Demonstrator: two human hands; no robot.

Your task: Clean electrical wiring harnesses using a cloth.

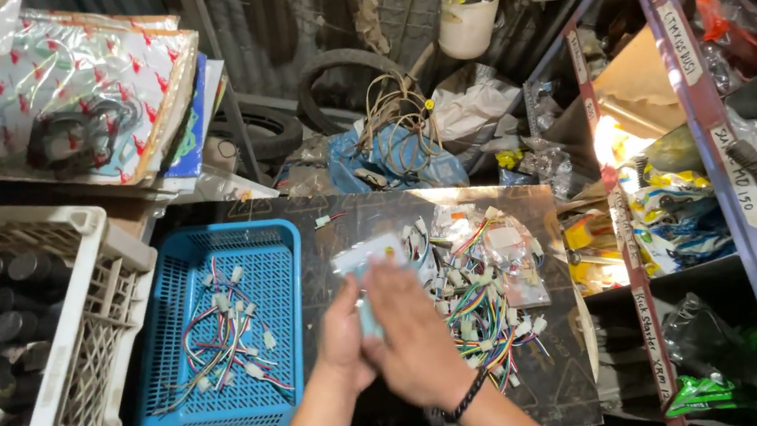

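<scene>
Both hands closed on a pale packet [361, 261] over the desk [568, 386]: left hand [342, 335] under it, right hand [408, 325] overlapping. Packet pointing away, long axis up-frame. Wire pile [484, 303] just right, blue tray [221, 334] left.

Dim, wide-angle view; glare on the shelf [619, 144], moving hands slightly blurred.

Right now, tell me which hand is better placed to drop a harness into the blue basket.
Probably the left hand: it lies nearer the blue basket, while the right hand sits toward the pile of wire harnesses.
</scene>
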